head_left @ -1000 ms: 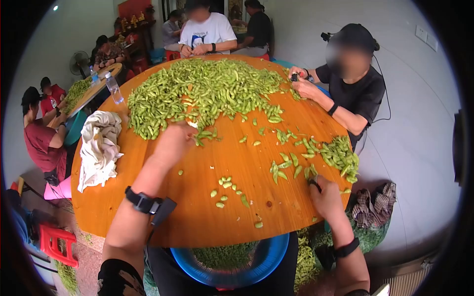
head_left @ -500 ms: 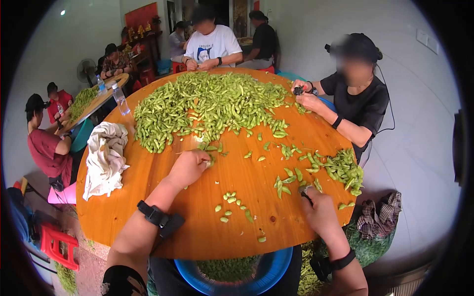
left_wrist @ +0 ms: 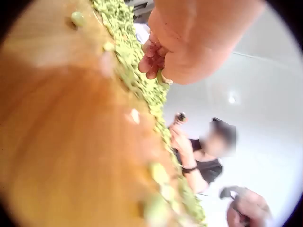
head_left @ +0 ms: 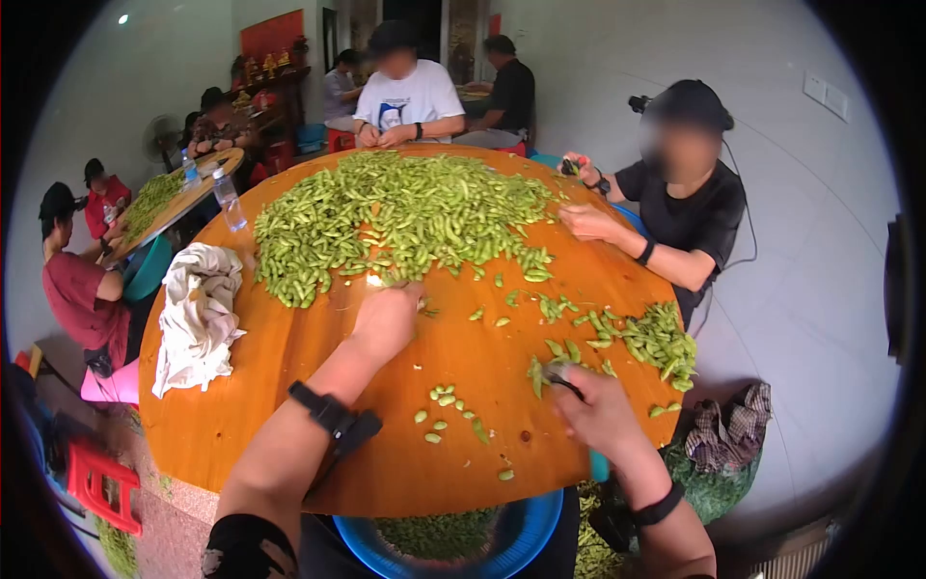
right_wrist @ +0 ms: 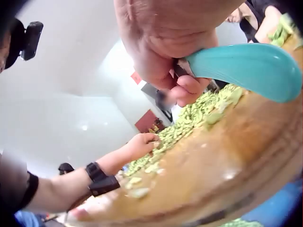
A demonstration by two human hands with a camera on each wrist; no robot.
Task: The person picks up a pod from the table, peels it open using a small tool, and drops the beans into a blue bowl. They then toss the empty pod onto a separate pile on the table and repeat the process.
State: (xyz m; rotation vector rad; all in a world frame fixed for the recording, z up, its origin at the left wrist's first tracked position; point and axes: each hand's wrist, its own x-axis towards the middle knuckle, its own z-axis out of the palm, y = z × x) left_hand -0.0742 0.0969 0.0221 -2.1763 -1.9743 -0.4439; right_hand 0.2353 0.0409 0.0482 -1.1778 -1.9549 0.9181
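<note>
My left hand [head_left: 386, 323] is over the table, just in front of the big pile of green soybean pods [head_left: 415, 212]. Its fingers are curled, and a green soybean pod [left_wrist: 160, 76] shows between thumb and fingers in the left wrist view. My right hand [head_left: 603, 415] grips a tool with a teal handle [right_wrist: 251, 68] near the right front of the table. The tool's grey metal end [head_left: 557, 372] points left, beside a few loose pods [head_left: 536, 376]. Fingers hide the middle of the tool.
A smaller pod heap [head_left: 661, 343] lies at the right edge, and several shelled beans [head_left: 444, 396] lie in front. A white cloth [head_left: 198, 318] and bottle [head_left: 230, 201] stand left. Below the edge is a blue basin [head_left: 545, 531]. A person [head_left: 685, 183] sits at right.
My left hand has moved right, away from the pile's front edge. My right hand has shifted left with the teal-handled tool, toward the loose pods.
</note>
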